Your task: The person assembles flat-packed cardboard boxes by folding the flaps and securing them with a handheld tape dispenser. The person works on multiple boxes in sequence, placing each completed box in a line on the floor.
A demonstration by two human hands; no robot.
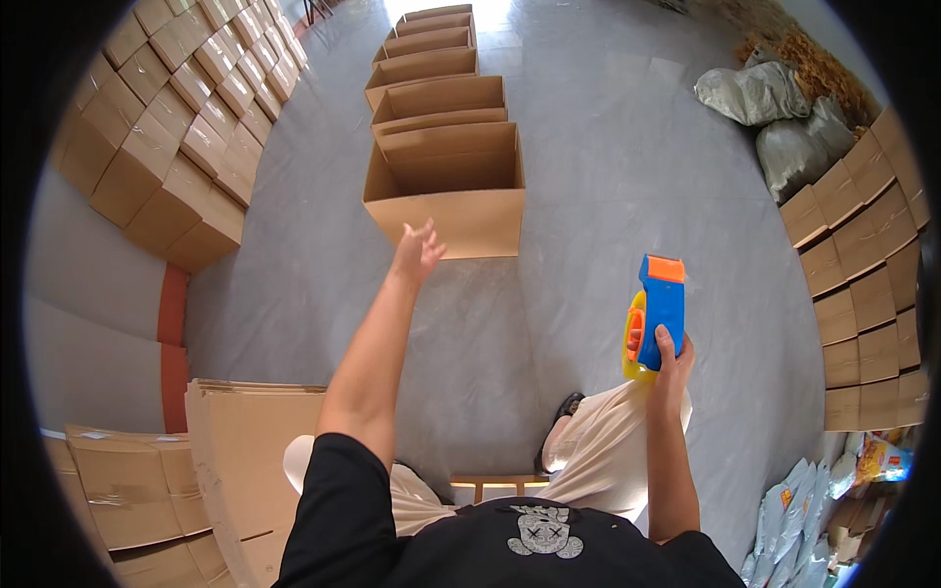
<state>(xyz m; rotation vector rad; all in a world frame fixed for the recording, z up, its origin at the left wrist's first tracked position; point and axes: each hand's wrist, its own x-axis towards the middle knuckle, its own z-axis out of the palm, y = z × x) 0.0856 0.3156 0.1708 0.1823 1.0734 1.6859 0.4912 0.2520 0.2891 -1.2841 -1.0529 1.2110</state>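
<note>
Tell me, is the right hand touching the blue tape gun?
Touching. The head view shows the right hand gripping the blue tape gun, thumb pressed against its blue side.

So this is one fisheye up on the wearer's head, picture upright, pitched steeply down and facing forward. Closest to the lens is the black shirt (441,559), with the left hand (421,251) and right hand (674,355) a bit farther out. Past them it looks along the grey floor (608,186) toward its far edge, wide enough to catch stacked cartons (201,108) along the floor's left and right edges. Straight lines bow near the rim.
</note>
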